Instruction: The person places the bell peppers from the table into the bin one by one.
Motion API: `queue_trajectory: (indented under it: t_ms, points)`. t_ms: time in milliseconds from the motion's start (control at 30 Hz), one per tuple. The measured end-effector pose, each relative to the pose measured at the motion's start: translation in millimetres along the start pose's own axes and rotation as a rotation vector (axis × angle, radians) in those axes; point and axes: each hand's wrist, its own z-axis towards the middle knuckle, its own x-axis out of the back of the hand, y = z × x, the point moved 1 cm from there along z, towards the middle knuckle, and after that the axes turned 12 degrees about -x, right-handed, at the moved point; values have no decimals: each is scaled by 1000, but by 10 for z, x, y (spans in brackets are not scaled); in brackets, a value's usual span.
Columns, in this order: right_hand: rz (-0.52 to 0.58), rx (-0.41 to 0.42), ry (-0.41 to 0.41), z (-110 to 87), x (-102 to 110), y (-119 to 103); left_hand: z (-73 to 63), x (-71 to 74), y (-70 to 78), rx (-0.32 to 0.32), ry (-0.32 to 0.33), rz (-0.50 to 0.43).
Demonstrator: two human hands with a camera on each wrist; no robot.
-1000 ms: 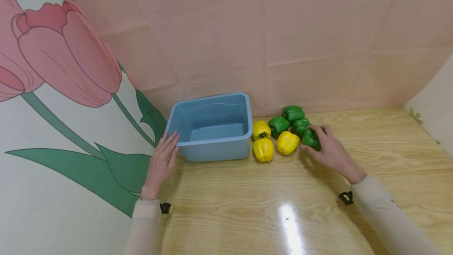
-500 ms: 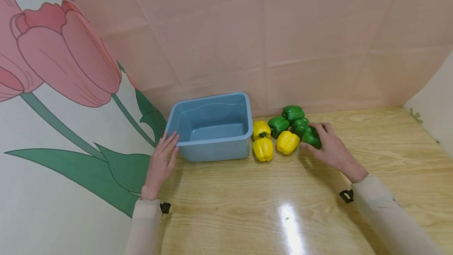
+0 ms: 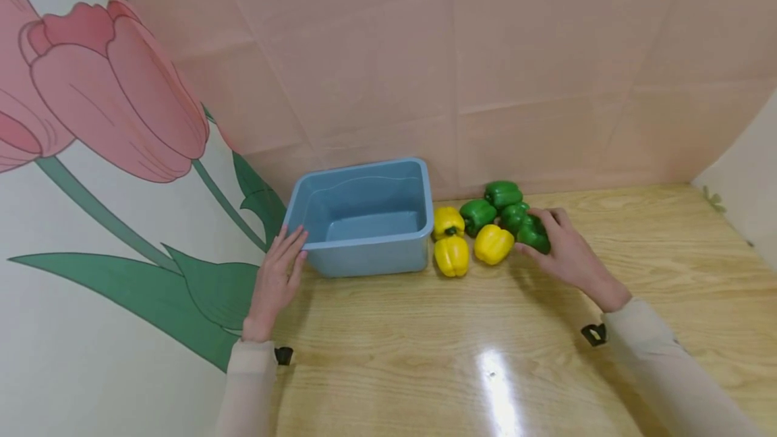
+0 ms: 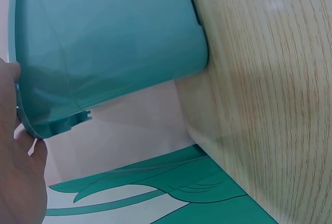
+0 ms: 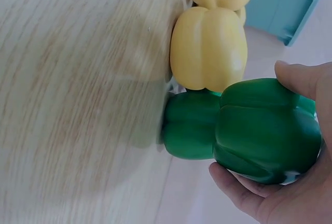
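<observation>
Two hands at work on a table [image 3: 388, 356]. In the head view, the right hand [image 3: 570, 255], right of centre, holds the outermost green pepper [image 3: 533, 236]. The grip probably comes from the right because the neighbours crowd the pepper's other side: three other green peppers [image 3: 477, 216] stand beyond it and three yellow peppers [image 3: 494, 245] to its left, two of them next to the tub [image 3: 367, 261].

The left hand [image 3: 276, 285], left of centre, rests at the tub's near left corner, its fingers laid nearly straight over the rim, presumably to steady it.

In the right wrist view, the held pepper fills the space between the thumb, at upper right, and the curled fingers, at lower right; these are parted by the pepper's own breadth. The palm is to its right, and its lobed end projects leftward past the fingers, in front of another green pepper. Whether the held pepper still bears on the table cannot be told.
</observation>
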Motion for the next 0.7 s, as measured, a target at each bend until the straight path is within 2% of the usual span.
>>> queue_trajectory:
  t_ms: [267, 700]
  points:
    - [7, 5, 12, 12, 29, -43, -6, -18, -15, -3, 16, -9]
    - [25, -2, 5, 35, 45, -127, -8, 4, -14, 16, -9, -13]
